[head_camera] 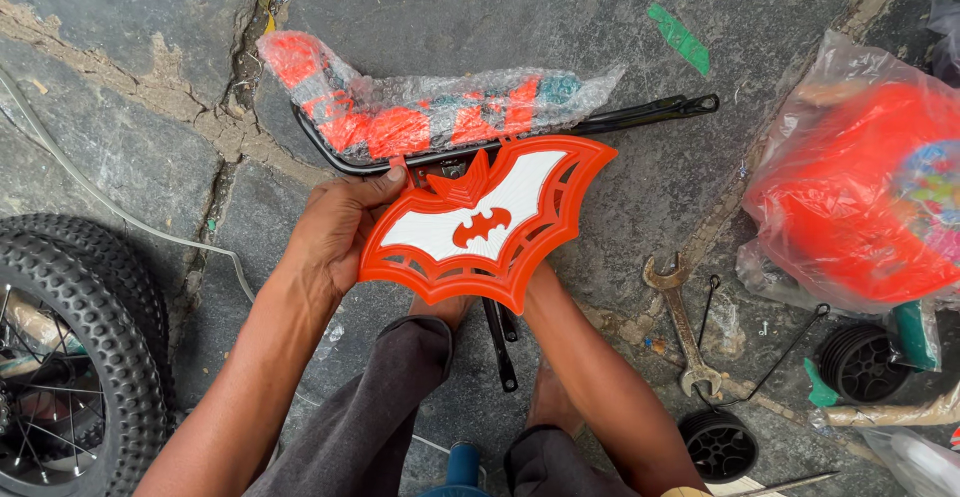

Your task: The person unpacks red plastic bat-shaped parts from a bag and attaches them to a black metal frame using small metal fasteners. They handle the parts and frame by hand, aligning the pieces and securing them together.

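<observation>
Two hands on one piece: the left hand (335, 232) clamps its grip on the left wing of the orange-and-white bat-shaped plastic panel (490, 222), held above the stone floor (130, 107). The right hand is hidden beneath, so I cannot tell its grip. Panel looks light, stiff, thin-ribbed; best held by its solid rim.

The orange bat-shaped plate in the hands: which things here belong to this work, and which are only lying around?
In hand:
- orange bat-shaped plate, gripped by left hand
- bubble-wrapped frame touching it
- right hand: hidden behind plate

Lying about:
- spanner
- two small black wheels
- large tyre
- bagged orange part
</observation>
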